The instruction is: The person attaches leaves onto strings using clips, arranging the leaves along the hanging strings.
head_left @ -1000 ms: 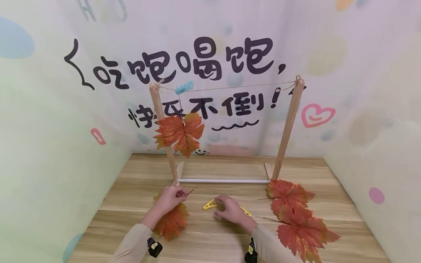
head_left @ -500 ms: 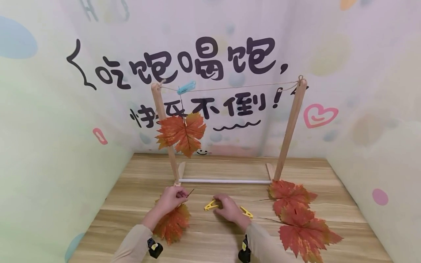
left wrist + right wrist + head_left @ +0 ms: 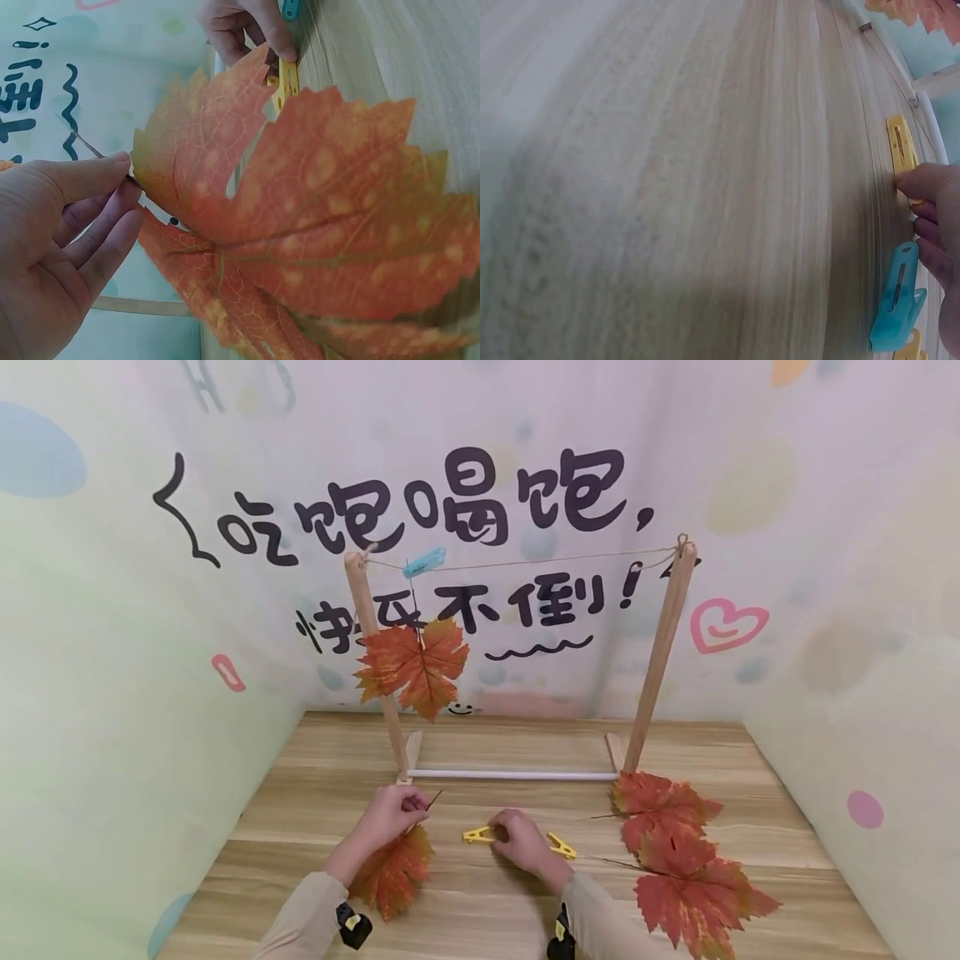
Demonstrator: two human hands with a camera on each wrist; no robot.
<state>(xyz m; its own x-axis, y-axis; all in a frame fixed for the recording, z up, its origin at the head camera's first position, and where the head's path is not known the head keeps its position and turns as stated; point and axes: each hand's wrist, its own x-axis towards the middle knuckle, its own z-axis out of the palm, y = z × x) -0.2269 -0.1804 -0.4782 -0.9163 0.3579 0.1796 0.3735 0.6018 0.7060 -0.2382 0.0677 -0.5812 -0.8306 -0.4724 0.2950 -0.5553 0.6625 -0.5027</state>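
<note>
At the front left, my left hand pinches the thin dark stem of an orange-red artificial maple leaf. In the left wrist view, that leaf spreads broadly to the right of my thumb and fingertips. My right hand is near the table's middle, its thumb and fingers pinching one end of a yellow clothespin. The right wrist view shows a blue clothespin just beside that hand. Another yellow clothespin lies behind my right wrist.
A wooden frame with a white crossbar stands at the back. On its string, a blue clothespin holds a hanging maple leaf. Two more leaves overlap on the table at right.
My right thumb and fingers have closed from a loose spread onto the yellow clothespin, which has turned slightly. My left hand stays in place with the leaf stem.
</note>
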